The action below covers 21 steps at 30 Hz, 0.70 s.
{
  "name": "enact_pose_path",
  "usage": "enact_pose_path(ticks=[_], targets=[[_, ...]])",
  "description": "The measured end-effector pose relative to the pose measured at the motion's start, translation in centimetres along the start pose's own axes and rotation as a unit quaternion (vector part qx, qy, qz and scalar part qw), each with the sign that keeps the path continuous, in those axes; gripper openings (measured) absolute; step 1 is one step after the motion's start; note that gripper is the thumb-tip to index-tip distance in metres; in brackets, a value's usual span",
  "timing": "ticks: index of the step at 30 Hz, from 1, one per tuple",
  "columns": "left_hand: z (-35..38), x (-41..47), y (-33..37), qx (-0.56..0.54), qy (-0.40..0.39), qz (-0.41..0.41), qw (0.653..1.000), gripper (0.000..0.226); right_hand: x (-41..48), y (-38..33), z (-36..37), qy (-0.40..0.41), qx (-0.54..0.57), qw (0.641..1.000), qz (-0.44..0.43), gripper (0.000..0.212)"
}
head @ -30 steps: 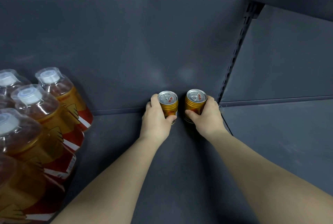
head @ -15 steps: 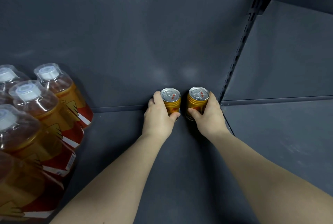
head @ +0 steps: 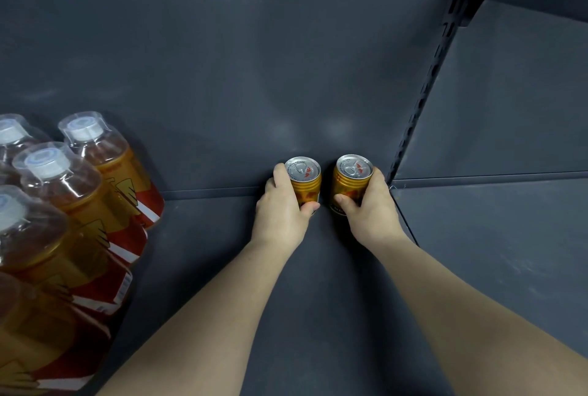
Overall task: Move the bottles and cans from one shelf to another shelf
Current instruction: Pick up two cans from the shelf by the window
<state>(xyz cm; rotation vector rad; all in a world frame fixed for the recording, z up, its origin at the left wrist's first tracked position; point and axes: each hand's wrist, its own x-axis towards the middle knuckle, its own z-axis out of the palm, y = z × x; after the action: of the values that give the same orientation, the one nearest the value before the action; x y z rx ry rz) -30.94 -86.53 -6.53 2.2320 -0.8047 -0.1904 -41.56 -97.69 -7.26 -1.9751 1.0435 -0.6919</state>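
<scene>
Left hand (head: 280,216), right hand (head: 372,216) hold cans (head: 308,187) (rear edge of shelf (head: 206,236)).

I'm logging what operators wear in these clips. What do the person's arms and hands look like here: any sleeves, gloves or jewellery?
The left forearm and right forearm are bare, with no sleeve edge in view. The left hand and right hand wear no gloves. No watch, bracelet or ring shows on the sides the camera sees.
</scene>
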Motion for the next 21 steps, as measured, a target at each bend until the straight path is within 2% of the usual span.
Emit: enact_pose_path(ticks=[3,5,8,10,13,17,21], targets=[[0.0,0.1,0.0,0.001,-0.001,-0.003,1.0,0.079,0.1,0.1,0.1,0.003,-0.003,1.0,0.009,0.066],[-0.2,0.1,0.1,0.01,-0.009,-0.006,1.0,0.082,0.0,0.0,0.0,-0.006,-0.008,1.0,0.021,0.083],[-1.1,0.0,0.2,0.021,-0.03,-0.02,0.999,0.102,-0.4,-0.4,-0.4,-0.029,-0.006,0.998,0.049,0.107],[-1.8,-0.6,0.0,0.016,-0.037,-0.034,0.999,0.111,-1.1,-0.4,-0.7,-0.034,-0.004,0.998,0.058,0.112],[-2.9,-2.5,-0.1,0.031,-0.041,-0.026,0.998,0.107,-2.4,-0.4,-0.8,-0.034,-0.03,0.997,0.055,0.102],[-4.1,-5.4,-0.2,0.082,-0.028,0.002,0.996,0.093,-4.4,-0.6,-1.0,-0.004,-0.099,0.995,0.009,0.073],[-4.9,-8.2,-0.6,0.147,-0.038,0.031,0.988,0.079,-6.7,-1.3,-1.4,-0.05,-0.183,0.981,-0.03,0.069]])
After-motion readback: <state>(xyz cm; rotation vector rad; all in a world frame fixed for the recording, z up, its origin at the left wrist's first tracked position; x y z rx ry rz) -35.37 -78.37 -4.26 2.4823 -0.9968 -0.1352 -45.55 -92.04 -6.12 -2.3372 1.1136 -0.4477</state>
